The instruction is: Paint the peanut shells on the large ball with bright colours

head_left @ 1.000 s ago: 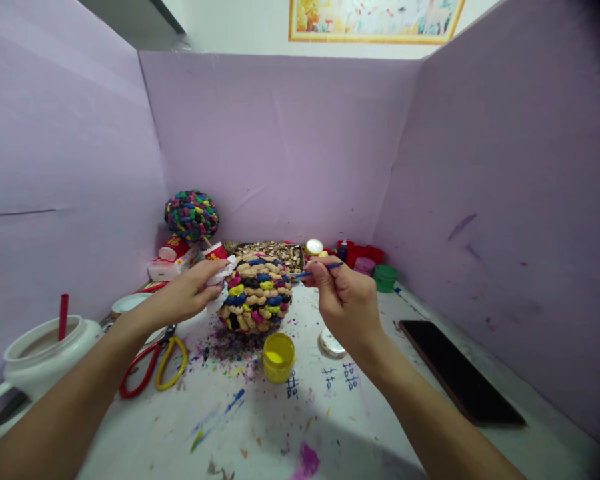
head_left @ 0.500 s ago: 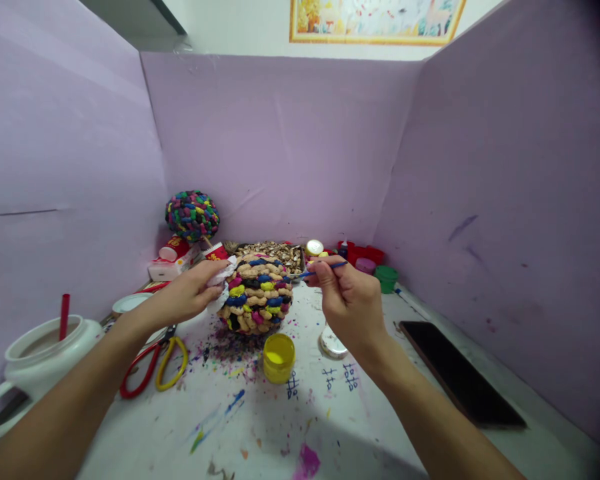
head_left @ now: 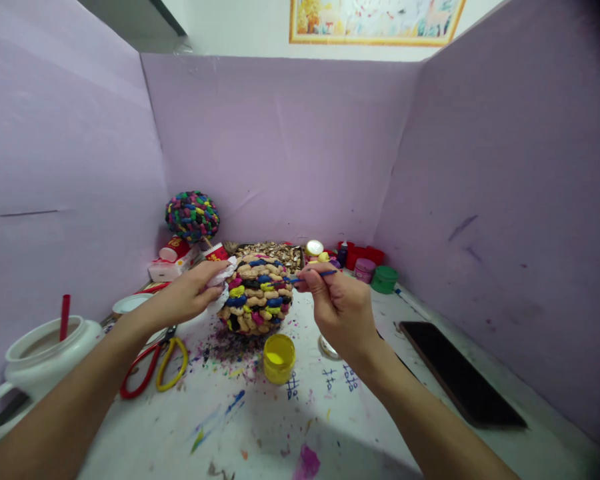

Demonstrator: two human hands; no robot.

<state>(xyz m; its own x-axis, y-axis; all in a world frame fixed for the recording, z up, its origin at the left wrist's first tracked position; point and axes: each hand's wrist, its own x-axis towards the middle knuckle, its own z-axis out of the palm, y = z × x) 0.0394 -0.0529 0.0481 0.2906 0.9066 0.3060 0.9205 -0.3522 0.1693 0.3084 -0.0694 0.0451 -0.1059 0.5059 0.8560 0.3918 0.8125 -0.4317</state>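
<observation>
A ball covered in peanut shells (head_left: 256, 300), some painted yellow, blue, black and magenta and others bare, stands in the middle of the table. My left hand (head_left: 200, 288) presses a crumpled white tissue (head_left: 223, 283) to its left side, fingers closed round the tissue. A thin blue paintbrush (head_left: 314, 277) is pinched in my right hand (head_left: 343, 307), its tip at the ball's right side. Just in front of the ball stands a jar of yellow paint (head_left: 279, 360). Behind my right wrist, a round lid (head_left: 329, 347) is partly hidden.
Scissors (head_left: 155, 363) with red and yellow handles and a white pitcher (head_left: 45, 353) are on the left. A black phone (head_left: 463, 373) lies right. Behind are a tray of shells (head_left: 275, 252), a finished-looking multicoloured ball (head_left: 193, 215) and a green paint jar (head_left: 385, 280). Lilac panels surround the table.
My right hand has moved left with the paintbrush, bringing the tip from beside the ball onto its right side. The left hand and ball look unmoved.
</observation>
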